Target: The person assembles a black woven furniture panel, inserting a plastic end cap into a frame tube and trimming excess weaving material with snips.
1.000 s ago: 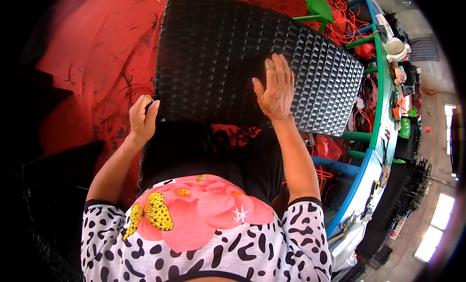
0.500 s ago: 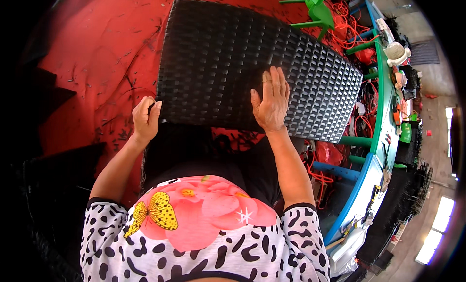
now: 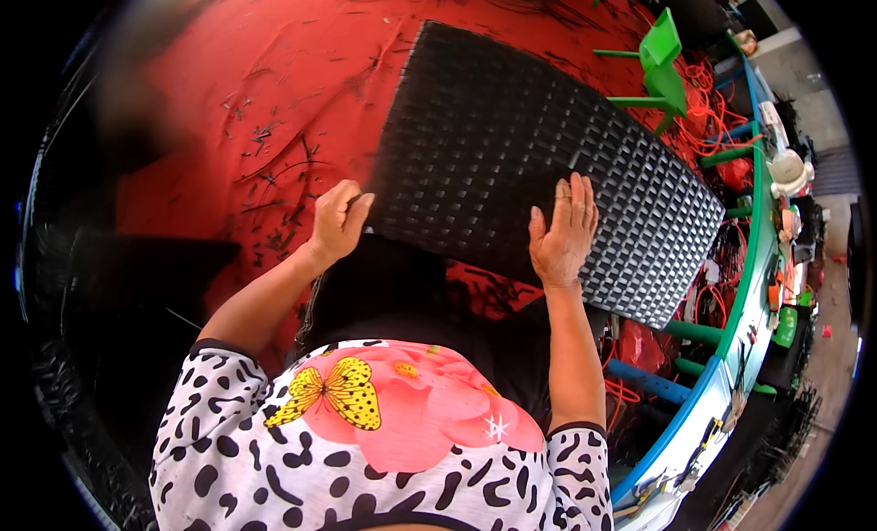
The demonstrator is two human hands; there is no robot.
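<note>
- The red floor [image 3: 228, 120] takes up the left and upper part of the view, strewn with short dark offcuts; its far left edge is blurred, so I cannot tell what lies there.
- The left hand [image 3: 336, 222] is at the near left corner of the woven panel [image 3: 512, 156], fingers curled over that corner and thumb alongside, clamped on its edge.
- The woven panel is a large black wicker-like sheet. It lies tilted across the floor in front of the person's lap, its near edge over the knees and its far corner reaching toward the top of the view.
- The right hand [image 3: 562, 234] lies flat on top of the panel near its near edge, fingers spread and straight, pressing down and not closed around anything.
- Judging by this, the step in hand looks like steadying and positioning the panel: one hand gripping a corner, the other pinning the surface.
- A further shift would call for the corner grip to stay firm while the flat palm guides the sheet, since a wide, stiff panel could pivot about the held corner.
- To the right stand a green plastic stool [image 3: 662, 65] near the panel's far right corner, orange cord [image 3: 708, 120] tangled below it, and a bench with a green rim [image 3: 754, 257] along the right edge, cluttered with small items too small to identify.
</note>
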